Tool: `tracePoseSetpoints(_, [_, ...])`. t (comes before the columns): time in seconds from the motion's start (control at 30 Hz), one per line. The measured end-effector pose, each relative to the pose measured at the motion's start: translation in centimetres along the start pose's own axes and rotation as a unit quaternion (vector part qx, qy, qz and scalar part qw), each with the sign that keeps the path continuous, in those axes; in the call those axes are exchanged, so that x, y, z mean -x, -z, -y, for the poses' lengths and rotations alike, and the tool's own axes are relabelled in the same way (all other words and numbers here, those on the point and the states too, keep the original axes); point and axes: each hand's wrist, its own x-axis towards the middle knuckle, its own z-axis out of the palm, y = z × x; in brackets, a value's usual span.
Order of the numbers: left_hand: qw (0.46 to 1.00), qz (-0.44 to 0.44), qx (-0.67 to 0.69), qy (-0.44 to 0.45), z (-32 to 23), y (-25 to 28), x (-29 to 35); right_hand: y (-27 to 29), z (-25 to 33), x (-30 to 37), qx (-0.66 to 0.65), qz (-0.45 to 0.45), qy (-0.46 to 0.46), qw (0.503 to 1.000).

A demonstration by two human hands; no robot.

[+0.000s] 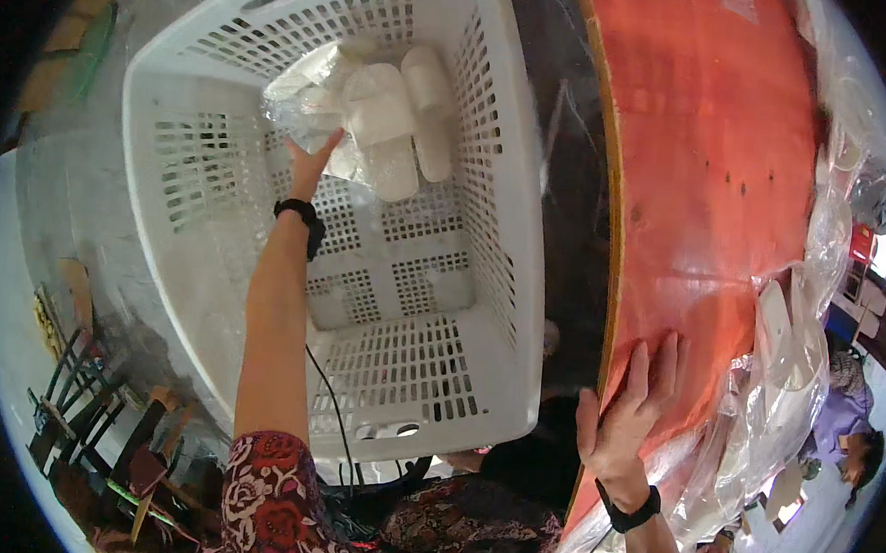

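My left hand reaches down into a large white plastic basket. Its thumb and a finger are spread apart beside a clear plastic wrapping, and the other fingers are hidden. Whether it touches the wrapping is hard to tell. White slippers, some in clear plastic, lie together at the far end of the basket floor. On the right, my right hand rests open on the orange-red tabletop, near its left edge, with nothing in it.
Clear plastic bags holding pale slippers line the table's right side. Wooden and dark pieces stand on the left. People are at the far right. A thin black cable hangs by the basket's near end.
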Motion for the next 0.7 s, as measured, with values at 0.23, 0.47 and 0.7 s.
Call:
tracePoseSetpoints(0.23, [0.992, 0.054, -0.004, 0.114, 2.2, -7.7, 0.2, 0.2, -1.0, 0.6, 0.068, 0.028, -0.02, 0.997])
tracePoseSetpoints(0.47, [0.971, 0.195, 0.138, -0.014, 2.6, -8.5, 0.3, 0.4, -0.5, 0.4, 0.067, 0.027, -0.021, 0.997])
tracePoseSetpoints(0.7, [0.984, -0.094, 0.101, 0.112, 5.5, -8.3, -0.7, 0.0, 0.5, 0.0, 0.01, 0.011, -0.012, 1.0])
